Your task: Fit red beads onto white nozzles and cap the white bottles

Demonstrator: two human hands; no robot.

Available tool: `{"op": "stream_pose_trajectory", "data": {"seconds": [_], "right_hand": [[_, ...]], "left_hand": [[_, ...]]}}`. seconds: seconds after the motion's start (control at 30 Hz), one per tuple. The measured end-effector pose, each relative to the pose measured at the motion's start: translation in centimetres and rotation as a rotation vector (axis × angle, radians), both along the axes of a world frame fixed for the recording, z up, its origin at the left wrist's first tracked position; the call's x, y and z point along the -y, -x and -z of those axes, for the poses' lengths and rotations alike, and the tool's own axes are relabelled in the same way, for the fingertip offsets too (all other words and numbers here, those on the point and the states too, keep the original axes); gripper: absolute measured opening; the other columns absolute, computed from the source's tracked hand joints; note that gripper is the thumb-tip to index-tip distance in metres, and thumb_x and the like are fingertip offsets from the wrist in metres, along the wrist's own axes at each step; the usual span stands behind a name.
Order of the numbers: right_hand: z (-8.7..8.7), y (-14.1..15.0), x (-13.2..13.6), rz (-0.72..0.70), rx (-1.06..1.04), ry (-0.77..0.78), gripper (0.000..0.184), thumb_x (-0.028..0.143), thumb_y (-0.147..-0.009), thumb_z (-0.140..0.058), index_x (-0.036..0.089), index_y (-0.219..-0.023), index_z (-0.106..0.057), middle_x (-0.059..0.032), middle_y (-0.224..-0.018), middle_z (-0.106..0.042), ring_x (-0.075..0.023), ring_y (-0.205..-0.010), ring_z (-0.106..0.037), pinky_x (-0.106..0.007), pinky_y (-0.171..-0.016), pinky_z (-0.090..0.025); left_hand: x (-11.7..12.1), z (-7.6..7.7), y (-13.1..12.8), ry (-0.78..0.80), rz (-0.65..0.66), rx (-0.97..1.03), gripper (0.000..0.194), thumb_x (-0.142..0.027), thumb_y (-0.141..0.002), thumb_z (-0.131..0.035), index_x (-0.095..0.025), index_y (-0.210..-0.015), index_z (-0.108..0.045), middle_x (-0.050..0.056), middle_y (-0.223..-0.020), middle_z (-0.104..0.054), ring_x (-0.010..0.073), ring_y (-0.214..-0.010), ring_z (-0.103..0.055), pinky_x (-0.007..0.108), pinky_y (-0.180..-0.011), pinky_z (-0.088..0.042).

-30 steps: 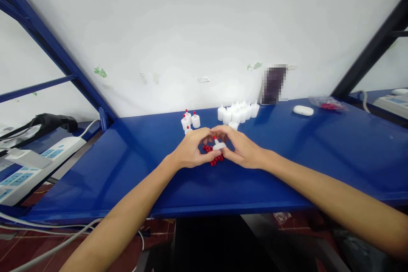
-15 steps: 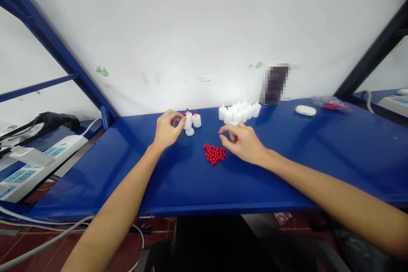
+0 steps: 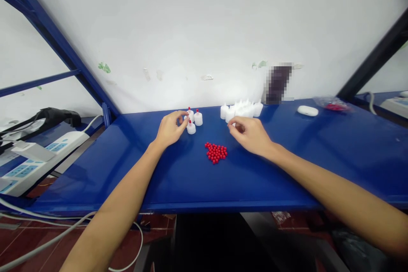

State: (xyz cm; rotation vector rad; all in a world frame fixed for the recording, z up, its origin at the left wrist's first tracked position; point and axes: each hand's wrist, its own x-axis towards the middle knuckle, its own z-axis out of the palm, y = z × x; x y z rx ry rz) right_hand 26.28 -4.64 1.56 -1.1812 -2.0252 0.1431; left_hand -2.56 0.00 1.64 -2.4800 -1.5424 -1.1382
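Observation:
White nozzle caps with red tips stand in a small group at the back, left of the middle. My left hand is beside them, its thumb and forefinger curved with a slight gap and the tips close to the front red-tipped nozzle cap. Small round red tip caps lie in a loose pile between my hands. Further right is a cluster of white nozzle caps without red tips. My right hand is at its front edge, thumb and fingers drawn together; what they hold, if anything, is hidden.
The blue table meets a white wall. A white oval case and a clear bag with red contents lie to the right. White power strips and cables are at left, beside the blue frame.
The front nozzle cap now shows a red tip, and my left fingers have parted a little beside it. My right hand has shifted slightly right, its fingertips closing together.

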Motion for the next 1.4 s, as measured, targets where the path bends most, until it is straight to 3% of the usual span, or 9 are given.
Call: {"op": "stream_pose_trajectory", "data": {"seconds": [0.13, 0.27, 0.4, 0.5, 0.8, 1.1, 1.4], "right_hand": [[-0.4, -0.6, -0.4, 0.117, 0.092, -0.054, 0.013, 0.024, -0.084, -0.053, 0.019, -0.082, -0.064, -0.0042, -0.084, -0.066, -0.0157, -0.067, -0.057, -0.028, -0.063, -0.038], [-0.5, -0.7, -0.5, 0.274, 0.274, 0.07, 0.024, 0.032, -0.086, -0.053, 0.02, -0.106, -0.059, -0.0045, -0.085, -0.07, -0.0198, -0.065, -0.059, -0.029, -0.055, -0.031], [-0.4, -0.8, -0.6, 0.294, 0.388, 0.151, 0.03, 0.036, -0.089, -0.05, 0.022, -0.114, -0.058, -0.0056, -0.086, -0.073, -0.0232, -0.071, -0.064, -0.029, -0.055, -0.028], [-0.4, -0.8, -0.6, 0.286, 0.403, 0.158, 0.028, 0.035, -0.09, -0.048, 0.023, -0.113, -0.059, -0.0056, -0.09, -0.074, -0.0235, -0.075, -0.065, -0.029, -0.056, -0.03], [-0.8, -0.8, -0.6, 0.288, 0.418, 0.15, 0.027, 0.026, -0.087, -0.047, 0.023, -0.111, -0.061, -0.0047, -0.091, -0.075, -0.0239, -0.076, -0.067, -0.03, -0.058, -0.032], [-0.7, -1.1, -0.8, 0.361, 0.443, 0.121, 0.049, 0.033, -0.086, -0.053, 0.023, -0.134, -0.05, -0.0091, -0.095, -0.075, -0.0286, -0.077, -0.068, -0.031, -0.06, -0.037], [-0.7, -1.6, -1.2, 0.355, 0.384, 0.124, 0.032, 0.034, -0.098, -0.039, 0.022, -0.118, -0.061, -0.0096, -0.095, -0.076, -0.0275, -0.077, -0.068, -0.031, -0.061, -0.036]], "left_hand": [[0.8, -0.4, -0.4, -0.077, 0.05, -0.001, 0.024, -0.032, -0.091, -0.054, -0.016, -0.098, -0.071, 0.001, -0.073, -0.062, 0.0121, -0.062, -0.052, 0.025, -0.062, -0.039], [3.0, -1.6, -2.1, -0.104, 0.265, -0.128, 0.016, -0.025, -0.084, -0.057, -0.016, -0.086, -0.07, -0.002, -0.062, -0.054, 0.0102, -0.056, -0.047, 0.024, -0.061, -0.038], [4.8, -2.6, -3.9, 0.22, 0.45, -0.266, 0.01, -0.02, -0.08, -0.059, -0.017, -0.079, -0.068, -0.005, -0.057, -0.048, 0.0078, -0.051, -0.042, 0.022, -0.056, -0.034], [4.8, -2.6, -4.1, 0.444, 0.516, -0.281, 0.01, -0.022, -0.081, -0.06, -0.017, -0.08, -0.068, -0.006, -0.055, -0.045, 0.0073, -0.049, -0.039, 0.022, -0.053, -0.032], [4.3, -1.8, -3.7, 0.624, 0.548, -0.197, 0.021, -0.035, -0.087, -0.06, -0.017, -0.091, -0.071, -0.005, -0.058, -0.042, 0.0081, -0.052, -0.035, 0.023, -0.052, -0.03], [4.4, -1.7, -3.8, 0.657, 0.57, -0.182, 0.021, -0.035, -0.086, -0.061, -0.017, -0.087, -0.073, -0.005, -0.056, -0.041, 0.0084, -0.051, -0.033, 0.024, -0.051, -0.028], [4.3, -2.0, -3.6, 0.709, 0.617, -0.174, 0.019, -0.033, -0.083, -0.065, -0.016, -0.086, -0.073, -0.005, -0.056, -0.041, 0.0078, -0.049, -0.033, 0.023, -0.048, -0.028]]}}
